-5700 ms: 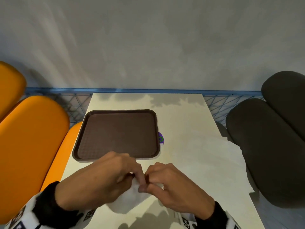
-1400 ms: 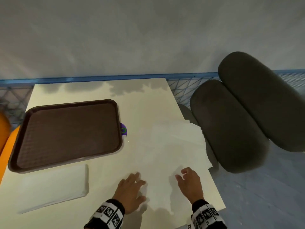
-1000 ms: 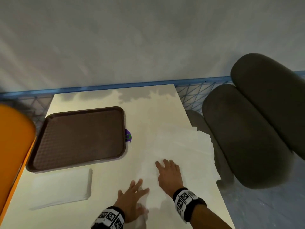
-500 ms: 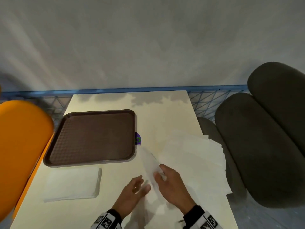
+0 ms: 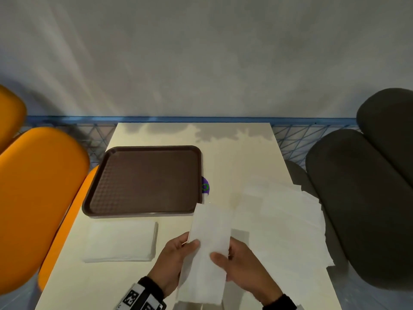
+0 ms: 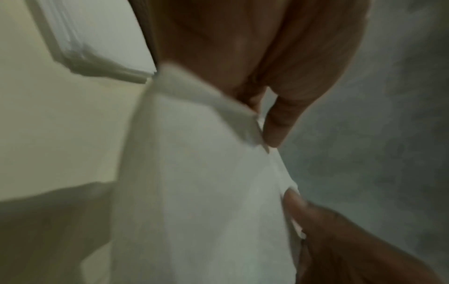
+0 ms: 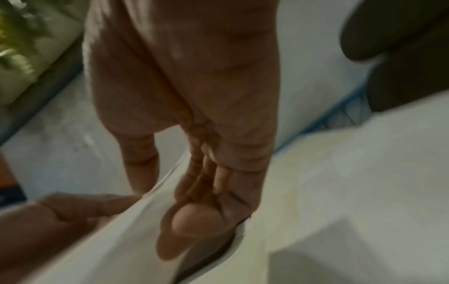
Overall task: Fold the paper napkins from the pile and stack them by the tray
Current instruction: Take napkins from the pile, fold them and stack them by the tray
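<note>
We find our left hand (image 5: 173, 262) and right hand (image 5: 241, 267) each pinching a long edge of one napkin (image 5: 209, 249), raised between folded stack (image 5: 121, 241) and loose pile (image 5: 288, 222), evidently to align its halves.

Bare table (image 5: 232, 157) (beyond tray (image 5: 145, 182))

Grey wall (image 5: 201, 52) seen behind cream table (image 5: 234, 153); blue mesh rail (image 5: 190, 119) at far edge; orange seats (image 5: 40, 198) left, dark seats (image 5: 357, 198) right.
</note>
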`<state>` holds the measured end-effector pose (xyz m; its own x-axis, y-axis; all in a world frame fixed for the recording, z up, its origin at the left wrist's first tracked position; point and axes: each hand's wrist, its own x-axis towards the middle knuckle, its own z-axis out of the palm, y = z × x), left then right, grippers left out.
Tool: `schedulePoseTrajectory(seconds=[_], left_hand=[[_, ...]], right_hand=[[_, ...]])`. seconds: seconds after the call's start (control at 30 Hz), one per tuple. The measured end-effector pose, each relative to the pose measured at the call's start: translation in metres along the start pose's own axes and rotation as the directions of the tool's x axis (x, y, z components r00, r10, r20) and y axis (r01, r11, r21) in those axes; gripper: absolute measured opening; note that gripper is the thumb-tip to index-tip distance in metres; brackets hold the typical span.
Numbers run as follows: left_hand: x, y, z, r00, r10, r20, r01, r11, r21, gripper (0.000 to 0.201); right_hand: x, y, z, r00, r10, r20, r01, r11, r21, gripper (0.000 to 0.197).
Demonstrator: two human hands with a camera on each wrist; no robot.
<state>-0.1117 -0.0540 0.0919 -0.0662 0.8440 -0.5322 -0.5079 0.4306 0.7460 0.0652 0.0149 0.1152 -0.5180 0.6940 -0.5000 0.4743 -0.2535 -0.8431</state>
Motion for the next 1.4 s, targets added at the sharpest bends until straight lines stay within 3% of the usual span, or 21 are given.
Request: schedulePoseTrajectory(seconds=[0.1, 0.17, 0.2, 0.27, 0.3, 0.37, 0.43, 0.53, 0.63, 0.7, 0.73, 0.77, 0.83, 0.87, 0.93, 1.0, 1.07, 1.17, 1.23, 1.3, 1.4], left_hand=[[-0.001, 0.002, -0.019, 0.997, 0.069, 0.03, -0.074, 0.971, 0.228, 0.021], [-0.005, 0.01, -0.03, 0.987, 0.098, 0.129, -0.146, 0.88, 0.452, 0.033], [-0.008, 0.016, -0.033, 0.977, 0.091, 0.193, -0.187, 0.803, 0.566, 0.045], [-0.014, 0.025, -0.038, 0.939, 0.061, 0.34, -0.298, 0.642, 0.706, 0.056], [-0.017, 0.029, -0.041, 0.917, 0.042, 0.397, -0.342, 0.595, 0.727, 0.055], [-0.024, 0.036, -0.048, 0.904, -0.006, 0.428, -0.345, 0.58, 0.738, 0.048], [-0.032, 0.042, -0.065, 0.92, -0.046, 0.389, -0.291, 0.584, 0.757, 0.049], [-0.048, 0.057, -0.097, 0.962, -0.063, 0.267, -0.175, 0.608, 0.774, 0.042], [-0.064, 0.073, -0.115, 0.99, 0.114, 0.083, -0.141, 0.754, 0.642, 0.025], [-0.068, 0.084, -0.116, 0.965, 0.259, -0.032, -0.186, 0.768, 0.612, 0.021], [-0.068, 0.088, -0.115, 0.948, 0.317, -0.029, -0.213, 0.699, 0.683, 0.02], [-0.069, 0.092, -0.112, 0.935, 0.353, 0.032, -0.243, 0.572, 0.784, 0.019], [-0.073, 0.101, -0.101, 0.917, 0.332, 0.222, -0.322, 0.284, 0.903, 0.018], [-0.074, 0.106, -0.094, 0.905, 0.302, 0.299, -0.367, 0.2, 0.908, 0.017], [-0.078, 0.115, -0.081, 0.88, 0.267, 0.392, -0.44, 0.149, 0.886, 0.017], [-0.083, 0.123, -0.073, 0.875, 0.276, 0.398, -0.45, 0.157, 0.879, 0.018], [-0.089, 0.13, -0.07, 0.88, 0.329, 0.342, -0.423, 0.217, 0.88, 0.017], [-0.093, 0.133, -0.065, 0.909, 0.361, 0.208, -0.374, 0.483, 0.792, 0.02], [-0.093, 0.132, -0.057, 0.923, 0.335, 0.191, -0.363, 0.592, 0.719, 0.015], [-0.093, 0.132, -0.052, 0.919, 0.35, 0.179, -0.37, 0.615, 0.697, 0.011], [-0.095, 0.138, -0.056, 0.904, 0.423, 0.056, -0.341, 0.637, 0.691, 0.01]], right_hand=[[0.007, 0.007, -0.005, 0.973, 0.008, -0.232, -0.085, 0.943, -0.322, 0.039], [0.009, 0.003, -0.016, 0.92, -0.116, -0.376, -0.057, 0.906, -0.419, 0.063], [0.008, -0.005, -0.023, 0.915, -0.18, -0.362, -0.014, 0.881, -0.473, 0.074], [0.008, -0.025, -0.03, 0.96, -0.209, -0.185, 0.075, 0.831, -0.551, 0.082], [0.01, -0.033, -0.03, 0.979, -0.195, -0.06, 0.132, 0.828, -0.546, 0.076], [0.015, -0.039, -0.021, 0.977, -0.132, 0.167, 0.193, 0.879, -0.435, 0.049], [0.019, -0.037, -0.007, 0.961, -0.119, 0.251, 0.187, 0.945, -0.269, 0.03], [0.02, -0.037, 0.009, 0.972, -0.204, 0.119, 0.211, 0.977, -0.044, 0.021], [0.017, -0.041, 0.014, 0.975, -0.22, 0.014, 0.219, 0.974, 0.059, 0.021], [0.013, -0.045, 0.016, 0.986, -0.16, 0.051, 0.159, 0.987, 0.025, 0.01], [0.012, -0.045, 0.016, 0.988, -0.149, 0.036, 0.152, 0.984, -0.095, 0.014], [0.011, -0.047, 0.014, 0.983, -0.182, -0.003, 0.172, 0.938, -0.301, 0.038], [0.01, -0.054, 0.018, 0.948, -0.317, 0.032, 0.269, 0.743, -0.613, 0.066], [0.008, -0.062, 0.025, 0.915, -0.381, 0.133, 0.367, 0.647, -0.669, 0.069], [0.007, -0.072, 0.045, 0.828, -0.463, 0.318, 0.545, 0.526, -0.653, 0.051], [0.007, -0.077, 0.063, 0.766, -0.528, 0.368, 0.63, 0.501, -0.594, 0.031], [0.008, -0.079, 0.069, 0.77, -0.551, 0.322, 0.63, 0.573, -0.524, 0.036], [0.003, -0.086, 0.068, 0.792, -0.537, 0.289, 0.61, 0.681, -0.405, 0.041], [0.001, -0.09, 0.069, 0.783, -0.551, 0.288, 0.622, 0.693, -0.364, 0.042], [-0.001, -0.092, 0.07, 0.773, -0.572, 0.274, 0.635, 0.694, -0.34, 0.04], [-0.004, -0.074, 0.056, 0.787, -0.569, 0.237, 0.616, 0.711, -0.339, 0.034]])
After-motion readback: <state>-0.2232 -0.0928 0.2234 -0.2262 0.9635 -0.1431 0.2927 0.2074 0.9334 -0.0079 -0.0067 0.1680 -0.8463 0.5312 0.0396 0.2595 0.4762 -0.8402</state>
